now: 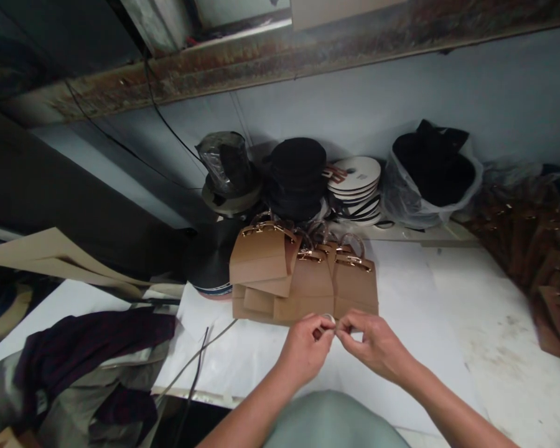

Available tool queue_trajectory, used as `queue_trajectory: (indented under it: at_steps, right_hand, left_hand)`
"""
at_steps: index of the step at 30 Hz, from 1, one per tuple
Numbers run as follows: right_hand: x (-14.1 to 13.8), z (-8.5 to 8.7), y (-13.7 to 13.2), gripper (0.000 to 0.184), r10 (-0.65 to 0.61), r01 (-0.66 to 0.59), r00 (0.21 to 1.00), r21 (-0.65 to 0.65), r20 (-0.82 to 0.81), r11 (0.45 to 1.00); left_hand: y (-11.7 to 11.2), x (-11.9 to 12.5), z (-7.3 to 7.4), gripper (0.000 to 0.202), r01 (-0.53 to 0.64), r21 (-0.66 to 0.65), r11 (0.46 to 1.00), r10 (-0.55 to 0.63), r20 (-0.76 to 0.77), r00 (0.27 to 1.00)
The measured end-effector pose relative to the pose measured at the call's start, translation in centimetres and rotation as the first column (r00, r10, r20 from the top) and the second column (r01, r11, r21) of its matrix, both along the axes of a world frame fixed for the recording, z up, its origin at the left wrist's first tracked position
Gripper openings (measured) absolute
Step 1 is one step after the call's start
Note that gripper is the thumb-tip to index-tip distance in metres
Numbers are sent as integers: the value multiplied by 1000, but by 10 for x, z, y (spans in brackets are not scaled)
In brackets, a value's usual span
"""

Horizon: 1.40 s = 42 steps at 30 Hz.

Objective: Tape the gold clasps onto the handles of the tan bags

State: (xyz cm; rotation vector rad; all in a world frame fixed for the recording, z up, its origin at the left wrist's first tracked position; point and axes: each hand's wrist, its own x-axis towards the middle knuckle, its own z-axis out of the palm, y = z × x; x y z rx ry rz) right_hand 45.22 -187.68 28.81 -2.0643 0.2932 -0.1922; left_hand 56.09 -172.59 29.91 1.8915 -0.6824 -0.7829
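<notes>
Close together over the near edge of the work table, my left hand [307,350] and my right hand [374,343] both have their fingers pinched. Between thumb and fingers of the left one is a small whitish curved piece [329,318], too small and blurred to name. My right fingertips meet the left ones, and whatever they grip is hidden. Just beyond lie several brown flat pieces [310,280] with gold-coloured fittings and loop handles, overlapping one another.
Along the wall stand black rolls [296,177], white reels [354,177] and a plastic bag [432,180] of black material. Dark cloth [93,348] is heaped at left. A thin strip [198,354] hangs over the table edge. More brown pieces [532,249] are piled right.
</notes>
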Motion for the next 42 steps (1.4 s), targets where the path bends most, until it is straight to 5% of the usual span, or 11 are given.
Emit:
queue_trajectory:
  at_steps: [5, 10, 13, 17, 23, 30, 35, 39, 42]
  right_hand:
    - [25, 8, -7, 14, 57, -44, 991, 99, -125, 994]
    - [49, 25, -27, 17, 174, -93, 971, 408, -165, 908]
    - [75, 29, -43, 25, 48, 10, 993, 466, -112, 885]
    - [127, 4, -55, 32, -124, 152, 988, 423, -94, 893]
    - [179, -52, -46, 43, -227, 270, 963, 526, -147, 806]
    - [188, -66, -39, 42, -394, 441, 897, 497, -202, 747]
    - [189, -69, -41, 45, -426, 457, 889, 377, -167, 806]
    - [185, -57, -36, 39, -462, 467, 882, 50, -89, 883]
    - [185, -44, -31, 37, -414, 390, 905, -193, -101, 900]
  left_hand:
    - [0, 13, 0, 15, -27, -20, 999, 21, -266, 964]
    - [-3, 31, -15, 30, -210, -56, 976, 118, -676, 728]
    - [3, 47, -34, 37, -378, -2, 926, 264, -711, 652]
    - [15, 62, -53, 41, -396, -36, 918, 265, -689, 675]
    - [20, 70, -70, 40, -421, -23, 907, 281, -711, 645]
    - [22, 77, -79, 42, -400, -6, 916, 273, -722, 636]
    - [21, 77, -72, 41, -387, -1, 922, 267, -722, 639]
    - [30, 76, -64, 29, -392, -22, 920, 249, -739, 626]
    - [42, 81, -54, 29, -469, -35, 882, 247, -815, 524]
